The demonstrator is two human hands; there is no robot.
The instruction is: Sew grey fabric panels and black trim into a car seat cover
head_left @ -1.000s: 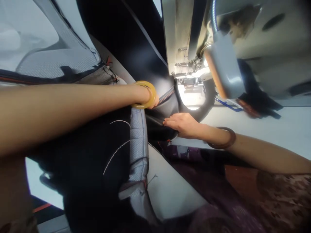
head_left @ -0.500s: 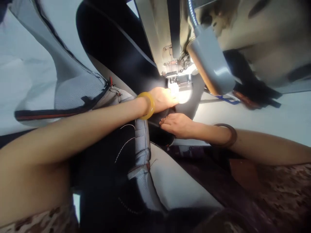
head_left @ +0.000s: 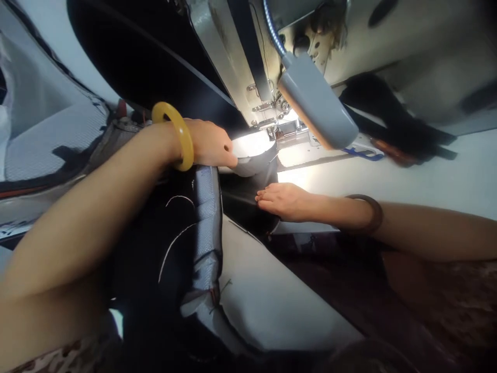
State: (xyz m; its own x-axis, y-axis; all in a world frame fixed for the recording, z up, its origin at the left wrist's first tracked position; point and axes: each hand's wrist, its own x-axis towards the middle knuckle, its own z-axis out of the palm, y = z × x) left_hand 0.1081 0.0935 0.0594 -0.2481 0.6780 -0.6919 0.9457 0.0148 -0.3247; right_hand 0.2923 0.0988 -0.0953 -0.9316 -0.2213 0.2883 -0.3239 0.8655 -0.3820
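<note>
My left hand (head_left: 207, 142), a yellow bangle at its wrist, is closed on the dark fabric (head_left: 243, 199) left of the sewing machine (head_left: 217, 46) needle area. Its thumb shows at the cloth edge; the other fingertips are hidden. A curved grey strip (head_left: 256, 163) of the work runs from this hand towards the presser foot, where glare hides detail. My right hand (head_left: 285, 201) rests low on the dark fabric, fingers extended and close together, holding nothing I can see. Beneath my left hand hangs a grey mesh edging (head_left: 207, 223) with loose thread ends.
A grey lamp (head_left: 318, 98) on a flexible metal neck hangs right of the needle area. Behind it lie a blue-edged tool (head_left: 365, 154) and a black object (head_left: 384, 114), both blurred. White panels with grey mesh (head_left: 66, 124) spread at the left. The pale tabletop (head_left: 427, 176) extends rightward.
My left hand has moved left, away from the needle area, and the grey strip there has come into sight. The mesh edging has shifted left. My right hand has stayed nearly in place.
</note>
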